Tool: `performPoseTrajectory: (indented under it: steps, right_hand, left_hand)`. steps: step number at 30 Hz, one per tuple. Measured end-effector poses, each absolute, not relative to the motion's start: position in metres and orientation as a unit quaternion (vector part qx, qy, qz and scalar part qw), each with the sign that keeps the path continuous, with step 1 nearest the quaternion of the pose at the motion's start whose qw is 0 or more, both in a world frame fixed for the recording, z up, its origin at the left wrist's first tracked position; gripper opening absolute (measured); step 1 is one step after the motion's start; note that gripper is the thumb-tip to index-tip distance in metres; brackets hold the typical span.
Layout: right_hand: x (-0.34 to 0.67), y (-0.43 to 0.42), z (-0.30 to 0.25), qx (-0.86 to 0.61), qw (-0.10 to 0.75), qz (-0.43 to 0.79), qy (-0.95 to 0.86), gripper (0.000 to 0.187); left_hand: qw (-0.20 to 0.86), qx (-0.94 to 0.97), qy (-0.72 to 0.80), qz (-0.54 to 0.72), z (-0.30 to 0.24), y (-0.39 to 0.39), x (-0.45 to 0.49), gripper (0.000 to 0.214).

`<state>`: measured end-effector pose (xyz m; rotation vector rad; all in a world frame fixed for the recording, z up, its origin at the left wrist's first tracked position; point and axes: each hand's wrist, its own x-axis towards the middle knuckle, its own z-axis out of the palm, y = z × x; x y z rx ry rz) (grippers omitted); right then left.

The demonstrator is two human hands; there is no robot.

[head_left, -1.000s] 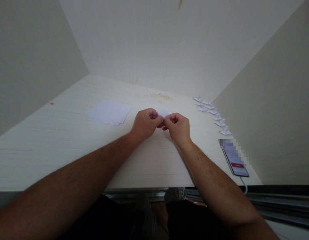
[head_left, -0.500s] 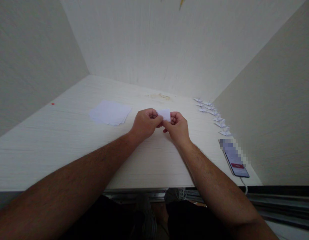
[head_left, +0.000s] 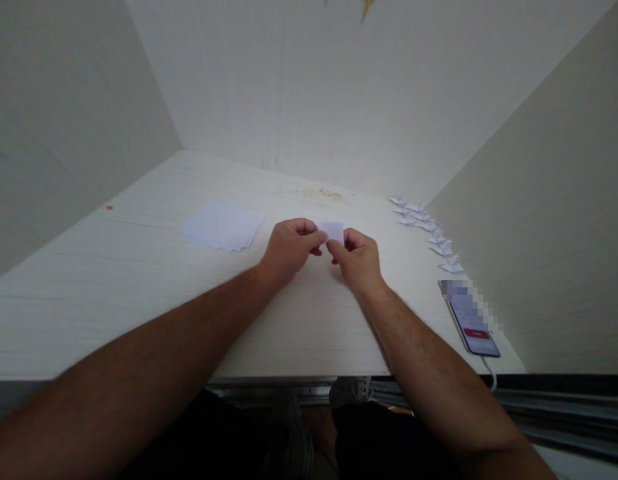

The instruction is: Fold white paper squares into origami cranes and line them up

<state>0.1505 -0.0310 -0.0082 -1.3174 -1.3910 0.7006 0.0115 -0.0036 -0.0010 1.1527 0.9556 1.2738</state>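
A small folded piece of white paper is held between my two hands, above the middle of the table. My left hand pinches its left side, thumb on the near face. On the right, my right hand grips the lower right part with thumb and fingers. The two thumb tips lie close together at the paper's near edge. My fingers hide its lower part, so the exact folds cannot be made out.
Left of my hands lies a stack of white paper sheets. Several folded paper cranes line the right wall. A phone with a white cable lies near the front right edge of the white table. Walls enclose three sides.
My hands stay in nearly the same place, still pinching the paper. My thumbs and fingers have shifted slightly on it. The whole view has moved a little.
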Motion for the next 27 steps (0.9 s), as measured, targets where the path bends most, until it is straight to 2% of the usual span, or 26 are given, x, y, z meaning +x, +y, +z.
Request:
performPoseTrajectory:
  steps: [13,16,22,27]
  right_hand:
    - [0.1487,-0.0336,-0.012,-0.56,0.524,0.24,-0.595,0.022]
    - [0.1489,-0.0345,-0.0134,-0.569,0.522,0.182,-0.609,0.023]
    - [0.153,-0.0353,-0.0143,-0.547,0.48,-0.013,-0.686,0.024]
    - [0.1528,-0.0363,-0.0125,-0.54,0.413,-0.078,-0.729,0.021]
  left_hand:
    - [0.612,0.424,0.37,0.555,0.0007,-0.0052,0.0131,0.018]
    - [0.612,0.422,0.373,0.555,0.0022,-0.0061,0.0129,0.02]
    - [0.608,0.411,0.402,0.547,0.0036,-0.0053,0.01,0.022]
    - [0.605,0.403,0.424,0.54,0.0026,-0.0027,0.0076,0.013]
